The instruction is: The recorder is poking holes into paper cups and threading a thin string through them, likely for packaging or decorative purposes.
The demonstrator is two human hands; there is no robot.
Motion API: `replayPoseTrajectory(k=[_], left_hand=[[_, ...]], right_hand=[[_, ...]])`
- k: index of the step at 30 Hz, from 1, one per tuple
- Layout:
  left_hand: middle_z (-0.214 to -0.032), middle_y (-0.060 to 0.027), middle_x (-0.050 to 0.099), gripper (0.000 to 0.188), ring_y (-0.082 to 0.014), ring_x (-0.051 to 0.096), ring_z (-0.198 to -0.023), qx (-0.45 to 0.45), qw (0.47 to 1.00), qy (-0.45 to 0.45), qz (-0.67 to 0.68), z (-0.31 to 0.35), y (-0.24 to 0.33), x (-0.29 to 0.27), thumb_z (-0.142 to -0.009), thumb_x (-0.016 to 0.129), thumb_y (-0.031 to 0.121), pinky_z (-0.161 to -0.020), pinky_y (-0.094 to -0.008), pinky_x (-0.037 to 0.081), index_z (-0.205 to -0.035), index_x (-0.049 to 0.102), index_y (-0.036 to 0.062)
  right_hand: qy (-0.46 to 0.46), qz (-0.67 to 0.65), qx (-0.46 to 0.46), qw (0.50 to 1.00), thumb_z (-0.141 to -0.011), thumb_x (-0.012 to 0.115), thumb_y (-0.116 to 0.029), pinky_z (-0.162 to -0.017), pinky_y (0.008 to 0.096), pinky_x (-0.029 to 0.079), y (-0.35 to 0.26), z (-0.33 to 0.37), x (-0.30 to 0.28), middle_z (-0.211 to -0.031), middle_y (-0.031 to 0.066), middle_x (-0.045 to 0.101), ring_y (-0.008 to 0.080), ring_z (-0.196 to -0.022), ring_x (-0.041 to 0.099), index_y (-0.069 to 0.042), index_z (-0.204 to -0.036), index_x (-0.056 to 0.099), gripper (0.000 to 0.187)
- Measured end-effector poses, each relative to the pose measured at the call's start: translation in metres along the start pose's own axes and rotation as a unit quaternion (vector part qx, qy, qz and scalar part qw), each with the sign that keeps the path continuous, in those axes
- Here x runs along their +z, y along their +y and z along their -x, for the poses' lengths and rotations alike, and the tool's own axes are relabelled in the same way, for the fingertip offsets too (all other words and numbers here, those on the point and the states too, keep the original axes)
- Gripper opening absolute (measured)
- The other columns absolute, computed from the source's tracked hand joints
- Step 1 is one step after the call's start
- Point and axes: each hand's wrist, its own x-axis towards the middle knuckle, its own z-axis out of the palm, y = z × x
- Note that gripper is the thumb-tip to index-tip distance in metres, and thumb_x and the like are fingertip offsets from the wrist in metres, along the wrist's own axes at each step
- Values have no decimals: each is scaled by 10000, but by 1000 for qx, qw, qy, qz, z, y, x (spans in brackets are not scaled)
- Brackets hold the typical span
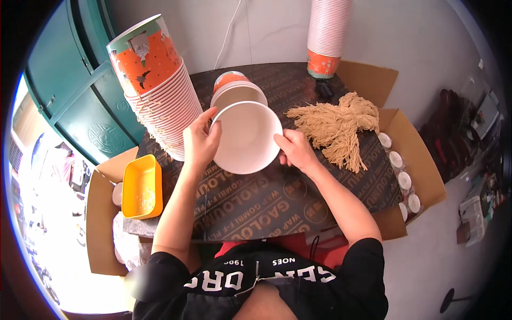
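Seen from above, a dark printed board [277, 202] served as the work surface, its near half bare and open, its edges hemmed by brown cardboard boxes: one on the right [421, 160] held a row of small white-lidded jars [401, 170], one on the left [101, 224] sat below a yellow plastic scoop-shaped tray [142, 188]. A long, leaning stack of orange-and-white paper bowls [160, 90] crowded the board's far-left corner, and a second tall stack of cups [326, 32] stood upright at the far edge. A loose, stringy bundle of tan dried noodles [338, 125] lay right of centre. At the middle, 1 white paper bowl [246, 137], smooth and empty, was tilted toward the camera in front of another nested bowl [234, 90]. The left hand [200, 141] gripped its left rim with fingers curled over the edge; the right hand [296, 149] pinched its right rim.
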Motion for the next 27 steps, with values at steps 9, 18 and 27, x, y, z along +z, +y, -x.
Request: replayPoseTrajectory(k=[9, 18, 27], left_hand=[[-972, -154, 724, 594, -191, 676, -876, -52, 978, -66, 189, 24, 26, -19, -1039, 388, 453, -826, -309, 517, -1154, 678, -53], [-1142, -204, 696, 580, -272, 662, -1064, -91, 987, -92, 100, 47, 16, -29, -935, 615, 449, -960, -362, 504, -1239, 656, -43], [-1049, -43, 687, 290, -51, 508, -783, -14, 993, 75, 93, 84, 15, -52, -1011, 555, 184, -702, -201, 418, -1176, 676, -21]], right_hand=[[-35, -93, 99, 990, -978, 557, -280, -348, 249, 376, -51, 70, 0, -594, 99, 632, 97, -388, 505, 59, -783, 664, 406], [-60, -94, 50, 992, -1053, 482, -361, -413, 234, 417, -49, 103, 14, -622, 61, 627, 77, -453, 536, 19, -836, 649, 468], [204, 259, -88, 940, -879, 660, -79, -667, 379, 516, -4, 121, -66, -806, 139, 663, 327, -757, 664, -32, -898, 650, 52]])
